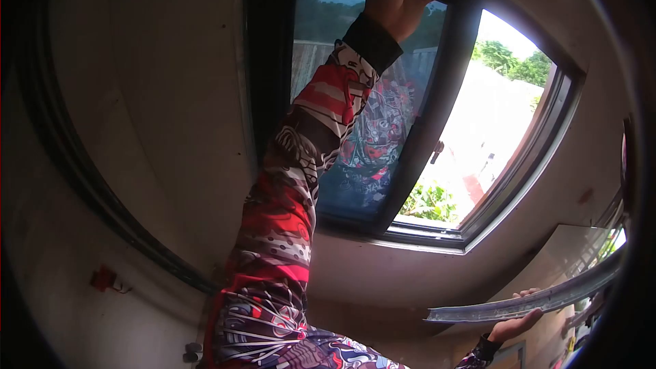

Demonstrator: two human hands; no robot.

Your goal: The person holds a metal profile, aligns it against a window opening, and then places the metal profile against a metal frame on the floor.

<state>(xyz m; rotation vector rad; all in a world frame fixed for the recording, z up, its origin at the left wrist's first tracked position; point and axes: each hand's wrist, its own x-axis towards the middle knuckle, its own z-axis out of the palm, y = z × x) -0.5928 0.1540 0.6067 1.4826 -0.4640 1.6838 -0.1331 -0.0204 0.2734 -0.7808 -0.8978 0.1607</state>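
Note:
My left arm, in a red, black and white patterned sleeve, reaches up across a dark-framed sliding window (471,48). At its top, my left hand (400,0) rests against or very near the upper frame, fingers apart; part of it is cut off by the view's upper edge. Low on the right, my right hand (516,326) grips a long grey metal channel (478,313) from below, with fingertips showing over its far side. One end of the channel points left, while the other runs out toward the right edge.
Tinted glass (342,198) fills the window's left half and reflects the patterned clothing. Bright daylight and greenery (506,58) show through the right half. A red box with wires (106,279) sits on the left wall. A pale panel (564,249) leans at the right.

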